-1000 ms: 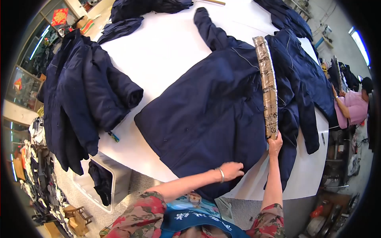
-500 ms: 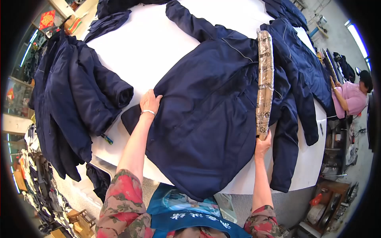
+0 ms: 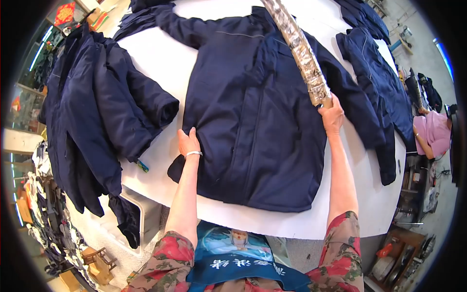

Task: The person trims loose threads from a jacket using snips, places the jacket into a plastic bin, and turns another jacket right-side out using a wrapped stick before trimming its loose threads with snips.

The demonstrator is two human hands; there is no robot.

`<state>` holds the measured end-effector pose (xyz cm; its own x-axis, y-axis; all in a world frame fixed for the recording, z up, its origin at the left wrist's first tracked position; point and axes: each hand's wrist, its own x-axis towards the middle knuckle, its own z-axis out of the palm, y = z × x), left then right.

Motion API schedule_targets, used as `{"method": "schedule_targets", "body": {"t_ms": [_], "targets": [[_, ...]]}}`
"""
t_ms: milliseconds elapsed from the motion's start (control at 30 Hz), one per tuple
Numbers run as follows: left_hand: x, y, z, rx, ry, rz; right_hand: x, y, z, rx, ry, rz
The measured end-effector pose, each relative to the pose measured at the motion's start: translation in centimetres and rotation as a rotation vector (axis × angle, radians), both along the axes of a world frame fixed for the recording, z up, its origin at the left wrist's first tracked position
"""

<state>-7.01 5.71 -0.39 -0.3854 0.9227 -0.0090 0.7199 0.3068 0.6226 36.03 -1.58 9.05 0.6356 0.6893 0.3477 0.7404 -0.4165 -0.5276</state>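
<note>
A dark navy padded jacket (image 3: 253, 121) lies front up on the white table, its hem toward me and its sleeves spread to both sides. At its left side edge rests my left hand (image 3: 188, 144), thumb apart from the fingers and touching the cloth. My right hand (image 3: 332, 117) is wrapped round the lower end of a long flat stick (image 3: 304, 58) covered in shiny, wrinkled, printed wrapping. The stick slants up and left above the jacket's right side, its far end beyond the frame's top edge.
More navy jackets lie at the left (image 3: 92, 107) and right (image 3: 379, 97) of the white table (image 3: 360, 214). A small green-and-blue item (image 3: 142, 166) sits near the left jacket. At far right is a person in pink (image 3: 432, 134). A white bin (image 3: 141, 219) stands below the table's left edge.
The jacket has gone from bunched and skewed to lying flatter and straighter. The stick has lifted and tilted up and left with my right hand. My left hand has moved slightly nearer me.
</note>
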Motion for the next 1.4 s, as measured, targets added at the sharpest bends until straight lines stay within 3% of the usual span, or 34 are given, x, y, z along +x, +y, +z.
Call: {"method": "schedule_targets", "body": {"t_ms": [100,200,267,400,500,600,633,767,1033,1167,1267,1400], "targets": [[0.3,-0.3,0.1,-0.016,-0.065,-0.050,-1.2,-3.0,1.9,0.116,0.105,0.089],[0.9,-2.2,0.6,0.162,-0.031,-0.199,-4.7,-8.6,2.4,0.175,0.349,0.062],[0.8,-5.0,2.4,0.420,0.101,-0.452,-7.3,-13.1,1.4,0.090,0.531,0.086],[0.0,-12.3,5.5,0.183,0.095,-1.187,-11.9,-21.2,0.4,0.049,0.766,-0.048],[-0.4,-14.7,5.2,0.045,0.260,-1.438,-15.7,-26.8,-0.5,-0.074,0.747,-0.093],[0.2,-13.9,3.6,0.173,0.451,-1.499,-19.6,-29.9,-0.7,-0.099,0.868,-0.144],[0.6,-13.4,3.5,0.200,0.341,-1.521,-20.7,-30.5,-0.7,-0.107,0.917,-0.157],[1.1,-14.0,4.0,0.265,0.322,-1.589,-23.3,-33.3,-2.6,-0.138,0.987,-0.117],[2.0,-14.2,2.8,0.345,0.462,-1.574,-24.5,-35.1,0.5,-0.121,1.205,-0.062],[3.6,-14.3,3.7,0.356,0.194,-1.521,-23.6,-38.4,3.4,0.255,1.906,0.181],[4.5,-13.3,5.3,0.336,0.099,-1.471,-23.1,-40.8,2.2,0.169,2.104,0.129],[4.8,-12.5,6.8,0.278,-0.047,-1.366,-24.1,-42.6,0.6,0.381,2.454,0.392]]}}
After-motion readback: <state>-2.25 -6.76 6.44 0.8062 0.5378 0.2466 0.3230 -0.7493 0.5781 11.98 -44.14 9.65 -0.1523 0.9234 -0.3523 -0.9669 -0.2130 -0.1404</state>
